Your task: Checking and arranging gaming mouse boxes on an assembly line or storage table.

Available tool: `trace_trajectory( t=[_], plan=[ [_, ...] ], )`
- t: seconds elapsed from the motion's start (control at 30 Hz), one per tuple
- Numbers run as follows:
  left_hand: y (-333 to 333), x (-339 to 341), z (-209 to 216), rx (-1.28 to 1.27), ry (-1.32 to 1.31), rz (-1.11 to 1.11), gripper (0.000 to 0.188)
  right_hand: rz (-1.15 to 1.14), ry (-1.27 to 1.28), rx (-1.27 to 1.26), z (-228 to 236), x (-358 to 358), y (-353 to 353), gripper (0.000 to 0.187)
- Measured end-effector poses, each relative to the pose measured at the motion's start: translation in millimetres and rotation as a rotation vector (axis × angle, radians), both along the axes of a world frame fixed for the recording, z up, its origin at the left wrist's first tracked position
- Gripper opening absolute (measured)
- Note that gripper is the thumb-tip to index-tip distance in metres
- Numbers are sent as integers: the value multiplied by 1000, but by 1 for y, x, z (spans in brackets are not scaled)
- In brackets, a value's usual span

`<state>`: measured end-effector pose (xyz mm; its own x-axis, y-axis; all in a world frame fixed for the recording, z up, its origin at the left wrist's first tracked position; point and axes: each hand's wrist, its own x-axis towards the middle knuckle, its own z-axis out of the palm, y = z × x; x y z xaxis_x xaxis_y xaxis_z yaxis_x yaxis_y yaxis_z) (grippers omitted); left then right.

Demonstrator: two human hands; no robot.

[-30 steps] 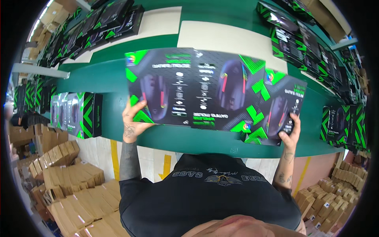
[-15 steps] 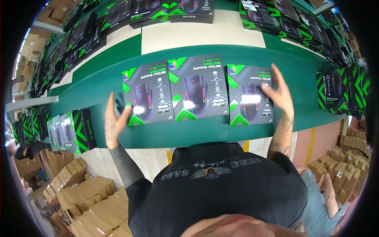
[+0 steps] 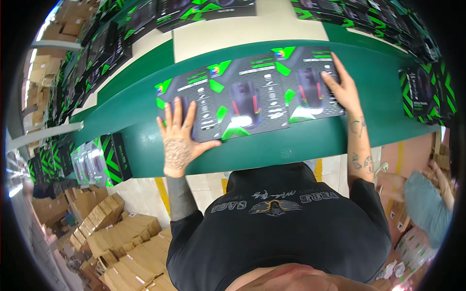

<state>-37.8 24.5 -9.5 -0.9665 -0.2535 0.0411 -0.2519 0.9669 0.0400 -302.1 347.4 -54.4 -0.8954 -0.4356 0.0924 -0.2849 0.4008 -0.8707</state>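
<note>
The middle box (image 3: 248,97), dark with green accents and a mouse pictured on it, lies face up on the green table (image 3: 272,150). The left box (image 3: 201,94) adjoins its left edge and the right box (image 3: 310,82) its right edge, the slanting row running farther from the person toward the right. To the middle box's left, the person's left hand (image 3: 178,148) lies back upward over the left box's near corner; its grip is open, fingers splayed, thumb toward the middle box. To the middle box's right, the right hand (image 3: 345,92) meets the right box's outer edge, thumb over the face; this grip is open too, thumb and fingers apart. Beyond the middle box lies a pale panel (image 3: 233,41); well to its left stand similar packages (image 3: 104,157).
</note>
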Motion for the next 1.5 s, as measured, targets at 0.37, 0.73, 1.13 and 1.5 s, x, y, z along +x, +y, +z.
trace_trajectory(
  t=[0.37, 0.73, 1.13, 1.5],
  plan=[
    [48, 7, -1, 156, 118, -271, 94, -61, 17, 369, 63, 55, -21, 75],
    [44, 53, -36, 327, 789, 23, 47, 659, -406, -531, 78, 5, -61, 55],
    [55, 66, -83, 385, 599, 216, 34, 828, 430, -398, 104, 52, -129, 44],
    [67, 99, -124, 728, 511, 177, 39, 679, 50, -469, 106, 39, -70, 89]
  ],
)
